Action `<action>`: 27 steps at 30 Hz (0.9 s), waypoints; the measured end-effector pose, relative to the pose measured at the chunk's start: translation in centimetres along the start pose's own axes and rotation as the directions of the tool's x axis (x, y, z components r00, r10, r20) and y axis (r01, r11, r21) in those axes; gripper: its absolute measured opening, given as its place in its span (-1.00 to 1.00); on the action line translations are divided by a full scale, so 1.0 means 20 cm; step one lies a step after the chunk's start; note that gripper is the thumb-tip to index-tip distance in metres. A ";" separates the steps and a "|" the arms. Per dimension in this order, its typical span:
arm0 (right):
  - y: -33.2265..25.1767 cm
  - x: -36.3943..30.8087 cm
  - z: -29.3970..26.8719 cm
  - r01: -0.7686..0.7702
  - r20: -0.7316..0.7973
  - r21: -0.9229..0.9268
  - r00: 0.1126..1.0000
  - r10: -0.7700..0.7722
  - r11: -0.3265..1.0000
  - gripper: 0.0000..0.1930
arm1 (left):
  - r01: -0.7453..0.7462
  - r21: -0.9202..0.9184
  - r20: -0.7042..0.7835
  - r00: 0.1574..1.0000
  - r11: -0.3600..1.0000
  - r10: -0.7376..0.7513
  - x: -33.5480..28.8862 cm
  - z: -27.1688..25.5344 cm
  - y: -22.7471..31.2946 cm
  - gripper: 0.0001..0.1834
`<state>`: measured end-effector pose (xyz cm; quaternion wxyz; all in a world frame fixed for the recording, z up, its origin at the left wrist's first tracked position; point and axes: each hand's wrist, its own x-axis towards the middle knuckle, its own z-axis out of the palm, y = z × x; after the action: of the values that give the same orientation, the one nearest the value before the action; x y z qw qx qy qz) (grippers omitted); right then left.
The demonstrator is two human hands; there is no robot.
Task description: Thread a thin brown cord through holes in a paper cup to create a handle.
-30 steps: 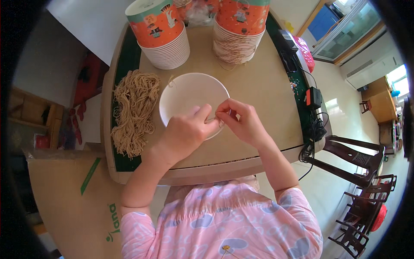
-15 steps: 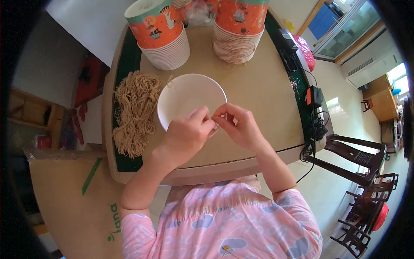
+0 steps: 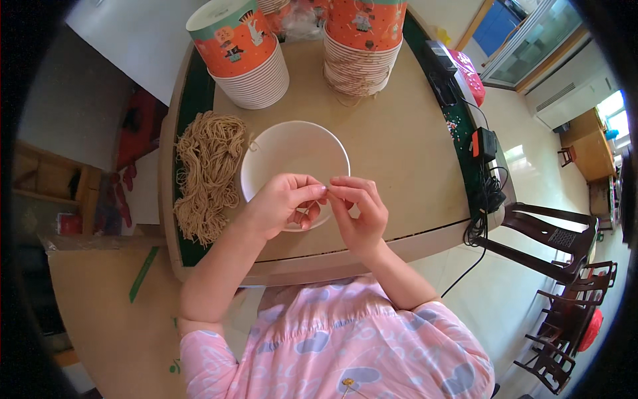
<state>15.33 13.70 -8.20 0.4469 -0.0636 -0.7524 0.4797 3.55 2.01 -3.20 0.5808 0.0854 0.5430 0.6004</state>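
A white paper bucket (image 3: pixel 302 143) sits on the table in front of me with its open mouth up. A short loop of tan string shows at its left rim. Over its near rim, my left hand (image 3: pixel 279 205) and my right hand (image 3: pixel 361 211) meet fingertip to fingertip. Both are closed in a pinch; whatever they hold is too small to make out. Left of the bucket lies a loose bundle of tan string (image 3: pixel 209 174).
Behind stand a left stack of orange-printed paper buckets (image 3: pixel 249 76) and a right stack (image 3: pixel 362 56) with string around its rims. A clear plastic bag (image 3: pixel 304 25) lies between them. Black cables and an adapter (image 3: pixel 484 145) line the table's right edge, beside a dark chair (image 3: pixel 548 241).
Both hands have shifted slightly nearer to me, and their fingertips now meet in a plainer pinch. The left hand's lower fingers have come into sight.
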 end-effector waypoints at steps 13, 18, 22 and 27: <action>0.03 -0.03 -0.04 0.165 0.070 -0.174 0.985 -0.155 0.971 -0.71 | -0.012 0.009 -0.025 1.000 1.000 0.012 0.00 0.00 0.00 -0.82; 0.04 -0.07 -0.04 0.114 0.062 -0.184 0.993 -0.104 0.976 -0.63 | -0.093 0.101 -0.005 0.996 0.990 0.094 0.00 -0.02 -0.02 -0.87; 0.01 -0.06 -0.08 0.058 0.148 -0.135 0.988 -0.038 0.989 -0.62 | -0.141 0.193 -0.038 0.988 0.971 0.151 -0.01 -0.01 -0.03 -0.89; -0.05 -0.04 -0.09 -0.032 0.200 -0.071 0.979 0.045 0.997 -0.66 | -0.188 0.273 -0.103 0.969 0.944 0.223 -0.03 0.02 -0.04 -0.92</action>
<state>17.49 13.91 -7.68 0.3567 -0.0444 -0.8081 0.4666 4.56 1.47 -3.38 0.4610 0.1772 0.6428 0.5856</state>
